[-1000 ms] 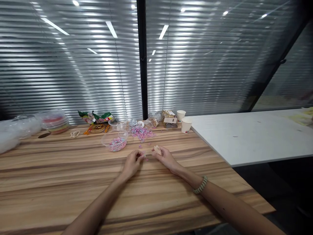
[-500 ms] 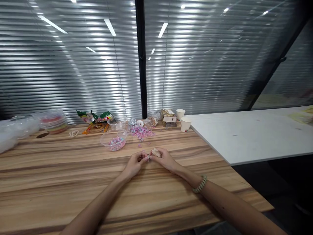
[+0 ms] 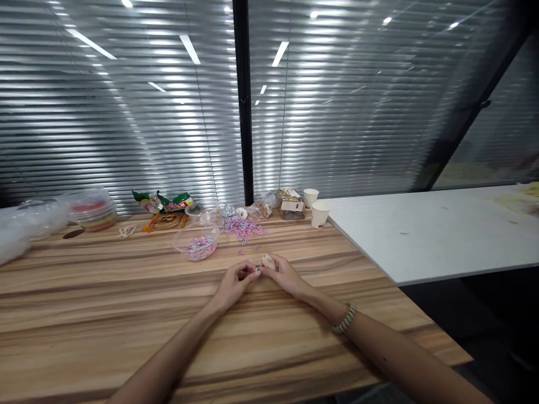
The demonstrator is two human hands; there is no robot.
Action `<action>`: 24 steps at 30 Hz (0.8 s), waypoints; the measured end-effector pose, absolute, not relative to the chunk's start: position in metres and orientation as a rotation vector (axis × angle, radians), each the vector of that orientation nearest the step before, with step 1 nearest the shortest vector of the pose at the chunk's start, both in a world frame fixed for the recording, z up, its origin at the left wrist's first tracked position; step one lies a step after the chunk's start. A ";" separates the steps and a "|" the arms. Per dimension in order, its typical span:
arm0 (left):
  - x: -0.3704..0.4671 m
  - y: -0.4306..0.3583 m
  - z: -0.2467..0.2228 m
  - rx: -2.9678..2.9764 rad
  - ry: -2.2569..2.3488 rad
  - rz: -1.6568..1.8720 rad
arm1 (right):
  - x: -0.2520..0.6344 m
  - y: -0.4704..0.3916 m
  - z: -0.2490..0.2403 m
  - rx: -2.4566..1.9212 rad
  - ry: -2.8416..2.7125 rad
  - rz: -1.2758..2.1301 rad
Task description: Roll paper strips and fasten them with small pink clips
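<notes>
Over the middle of the wooden table, my left hand [image 3: 236, 282] and my right hand [image 3: 283, 275] meet at their fingertips. A tiny pale piece [image 3: 257, 270] is pinched between them; it is too small to name. Tucked in my right palm is a crumpled beige wad [image 3: 268, 261], perhaps tissue. Beyond my hands lies a pile of small pink, purple and blue pieces [image 3: 241, 227], with a few strays [image 3: 241, 252] nearer me. A clear plastic bowl [image 3: 182, 241] to the left holds more of the same pieces.
Two paper cups [image 3: 320, 215] stand at the back right beside a small box [image 3: 291, 203]. A green snack bag [image 3: 181, 198] and stacked plastic lids [image 3: 90, 209] sit along the back left. A white table [image 3: 438, 230] adjoins on the right.
My left fingertips have shifted slightly right, closer to my right thumb. Less of the tiny piece shows between the fingers. Other things stay where they were.
</notes>
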State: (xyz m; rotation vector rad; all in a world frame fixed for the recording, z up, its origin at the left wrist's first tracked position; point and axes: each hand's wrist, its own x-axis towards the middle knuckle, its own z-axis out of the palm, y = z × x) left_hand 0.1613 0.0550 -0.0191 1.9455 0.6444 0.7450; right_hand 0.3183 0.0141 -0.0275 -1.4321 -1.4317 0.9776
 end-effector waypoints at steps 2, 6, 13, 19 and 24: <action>0.162 0.053 -0.018 1.979 0.637 0.766 | 0.318 0.015 -0.028 -1.425 -1.413 0.976; 0.163 0.046 -0.012 1.977 0.537 0.809 | 0.320 0.018 -0.032 -1.417 -1.362 0.942; 0.163 0.041 -0.009 1.550 0.580 0.556 | 0.324 0.020 -0.034 -1.511 -1.310 0.835; 0.162 0.051 -0.016 1.206 0.564 0.712 | 0.310 0.006 -0.025 -1.467 -1.495 0.909; 0.158 0.058 -0.013 1.138 0.628 0.814 | 0.309 0.005 -0.024 -1.351 -1.434 0.973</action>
